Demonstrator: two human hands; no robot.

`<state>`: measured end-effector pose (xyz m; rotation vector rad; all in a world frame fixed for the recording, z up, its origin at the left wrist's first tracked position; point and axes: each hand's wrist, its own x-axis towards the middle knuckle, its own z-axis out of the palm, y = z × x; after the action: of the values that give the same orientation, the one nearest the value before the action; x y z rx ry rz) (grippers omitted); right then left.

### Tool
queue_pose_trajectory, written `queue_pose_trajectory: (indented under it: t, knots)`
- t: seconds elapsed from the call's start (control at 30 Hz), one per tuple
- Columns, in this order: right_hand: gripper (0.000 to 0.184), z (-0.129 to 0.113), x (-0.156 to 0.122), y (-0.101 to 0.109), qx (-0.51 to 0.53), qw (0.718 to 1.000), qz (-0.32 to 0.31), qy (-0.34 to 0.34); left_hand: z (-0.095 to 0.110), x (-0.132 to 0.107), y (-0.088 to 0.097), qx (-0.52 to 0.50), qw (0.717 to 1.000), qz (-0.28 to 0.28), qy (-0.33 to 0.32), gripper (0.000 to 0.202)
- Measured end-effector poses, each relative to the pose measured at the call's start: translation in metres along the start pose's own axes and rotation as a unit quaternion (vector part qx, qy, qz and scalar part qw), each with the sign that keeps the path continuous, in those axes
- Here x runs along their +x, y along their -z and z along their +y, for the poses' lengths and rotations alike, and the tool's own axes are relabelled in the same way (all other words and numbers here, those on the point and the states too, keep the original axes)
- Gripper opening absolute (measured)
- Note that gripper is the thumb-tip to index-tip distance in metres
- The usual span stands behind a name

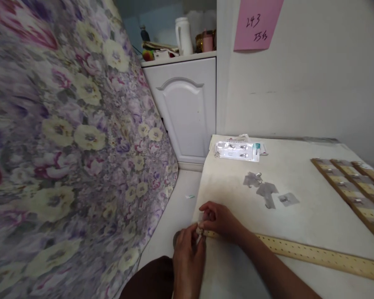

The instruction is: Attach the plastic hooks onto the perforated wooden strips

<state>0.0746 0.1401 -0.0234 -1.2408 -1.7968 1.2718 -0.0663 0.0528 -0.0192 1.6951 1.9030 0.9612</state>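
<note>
The person's left hand (188,253) and right hand (216,218) meet at the near left edge of a pale tabletop (299,166), both with fingers curled partway in, at the end of a perforated strip (324,253). Whether either grips the strip or some small piece there cannot be told. The strip runs off rightward, under the right forearm. Beyond the right hand lie grey squares (266,193) with small metal parts, then a clear blister pack (237,150) near the table's far left corner; well to the right of the hands sit brown-edged strips (343,182). Left of the hands hangs a floral curtain (96,137); ahead stand a white cabinet door (187,108) and a wall (314,83) bearing a pink sheet (258,23).
</note>
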Motion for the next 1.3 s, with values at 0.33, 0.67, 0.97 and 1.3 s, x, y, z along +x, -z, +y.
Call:
queue_pose_trajectory:
  t: [0.33, 0.67, 0.97, 1.3]
  knots:
    - [0.019, -0.007, -0.003, 0.003, -0.010, 0.999, 0.033, 0.009, 0.002, 0.002, 0.002, 0.002, 1.000, -0.025, -0.004, 0.037]
    - [0.024, 0.000, -0.003, -0.001, -0.015, 0.999, 0.038, 0.019, -0.009, 0.003, -0.005, -0.012, 1.000, -0.026, -0.011, 0.038]
    - [0.029, -0.004, 0.001, -0.005, -0.078, 0.996, 0.049, 0.004, -0.006, 0.002, -0.004, -0.003, 0.999, -0.033, -0.004, 0.035]
    - [0.034, -0.002, 0.001, -0.004, -0.036, 0.999, 0.035, -0.011, -0.008, 0.003, -0.006, 0.018, 1.000, -0.025, -0.004, 0.034]
